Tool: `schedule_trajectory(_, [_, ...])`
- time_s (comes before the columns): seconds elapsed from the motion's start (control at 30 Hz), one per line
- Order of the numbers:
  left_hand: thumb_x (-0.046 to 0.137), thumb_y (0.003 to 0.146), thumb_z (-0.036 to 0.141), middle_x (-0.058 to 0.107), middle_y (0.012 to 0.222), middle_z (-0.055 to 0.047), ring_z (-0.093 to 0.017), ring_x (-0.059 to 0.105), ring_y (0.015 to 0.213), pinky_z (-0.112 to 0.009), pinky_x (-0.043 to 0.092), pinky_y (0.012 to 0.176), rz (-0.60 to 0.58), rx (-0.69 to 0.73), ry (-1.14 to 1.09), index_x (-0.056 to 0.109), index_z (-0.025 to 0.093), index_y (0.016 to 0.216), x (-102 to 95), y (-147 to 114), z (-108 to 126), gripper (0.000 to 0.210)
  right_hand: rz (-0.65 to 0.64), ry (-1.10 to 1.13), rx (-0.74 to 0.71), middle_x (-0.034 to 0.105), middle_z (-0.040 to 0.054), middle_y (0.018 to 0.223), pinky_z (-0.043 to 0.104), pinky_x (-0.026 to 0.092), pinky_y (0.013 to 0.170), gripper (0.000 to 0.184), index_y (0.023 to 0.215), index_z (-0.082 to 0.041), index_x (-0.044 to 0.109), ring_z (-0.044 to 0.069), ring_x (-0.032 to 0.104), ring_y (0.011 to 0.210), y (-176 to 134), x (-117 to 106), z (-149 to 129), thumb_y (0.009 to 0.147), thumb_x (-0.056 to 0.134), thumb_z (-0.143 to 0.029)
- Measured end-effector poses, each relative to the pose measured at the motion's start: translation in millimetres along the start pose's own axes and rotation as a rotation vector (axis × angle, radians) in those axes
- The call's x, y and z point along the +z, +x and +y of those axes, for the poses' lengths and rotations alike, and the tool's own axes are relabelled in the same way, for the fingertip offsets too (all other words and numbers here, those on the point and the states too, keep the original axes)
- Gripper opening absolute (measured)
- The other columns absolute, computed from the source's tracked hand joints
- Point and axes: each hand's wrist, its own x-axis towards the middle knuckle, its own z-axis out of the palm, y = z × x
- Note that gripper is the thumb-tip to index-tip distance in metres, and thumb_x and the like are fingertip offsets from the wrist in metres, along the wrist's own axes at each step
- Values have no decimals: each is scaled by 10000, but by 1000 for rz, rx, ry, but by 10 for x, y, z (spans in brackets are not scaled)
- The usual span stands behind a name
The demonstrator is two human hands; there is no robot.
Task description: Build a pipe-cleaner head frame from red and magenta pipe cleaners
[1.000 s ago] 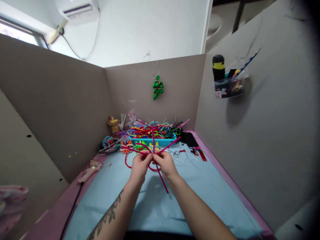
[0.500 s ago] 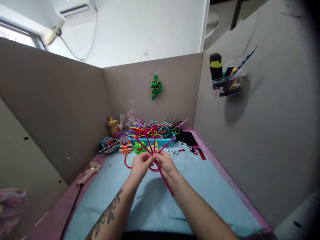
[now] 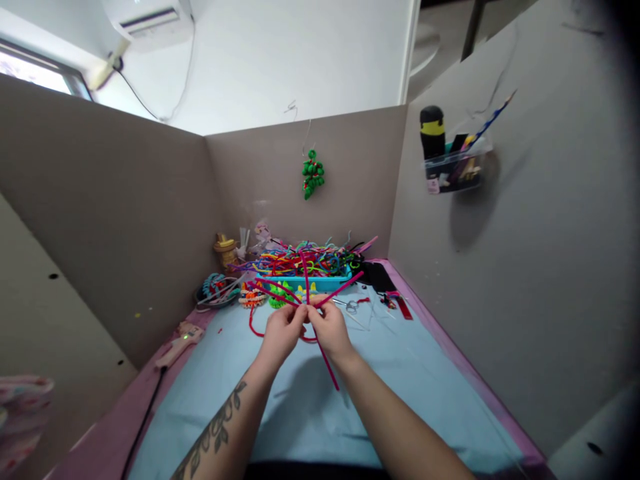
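Note:
Several magenta pipe cleaners point(image 3: 343, 288) cross at one point between my two hands, above the middle of the table. My left hand point(image 3: 286, 328) pinches them from the left, thumb against fingers. My right hand point(image 3: 327, 325) grips the same crossing from the right, its fingertips touching those of the left. Strands fan out to the upper left, straight up and upper right, and one end hangs down beside my right wrist. A red pipe cleaner point(image 3: 257, 329) curves on the cloth behind my hands. The exact crossing is partly covered by my fingers.
A blue tray point(image 3: 330, 284) of coloured pipe cleaners stands at the back. Before it sit an orange figure point(image 3: 251, 295) and a green figure point(image 3: 280, 294). Scissors point(image 3: 352, 307) lie right, a glue gun point(image 3: 180, 345) left. Grey panels point(image 3: 300, 220) enclose the table.
The upper-left strands have tilted further left and lower, and the right strand reaches further right. The hanging end has swung slightly left. Both hands keep their pinch.

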Motion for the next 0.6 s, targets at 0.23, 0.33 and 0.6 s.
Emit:
schedule_trajectory(0.23, [532,763,394,517,476,21,-108,502,445,-200,389,437,7,-61,-147,520,161,587,70,23,-51,292,-3,79,66,626,38,811,272,471,626,249,842,-157,602,159,570,709,-16,20,100,730,628,-378])
schedule_trajectory(0.33, [537,737,363,546,511,8,-120,524,465,-217,421,448,-17,-146,-222,539,153,614,94,22,-22,243,-54,137,120,602,4,736,246,437,555,223,850,-166,585,127,534,616,-23,17,64,744,615,-360])
schedule_trajectory(0.6, [474,737,285,473,451,30,-102,423,433,-210,295,427,-23,-33,106,555,155,563,3,27,36,232,-180,398,301,571,-12,655,246,435,566,218,710,-159,580,118,523,600,31,11,13,675,697,-340])
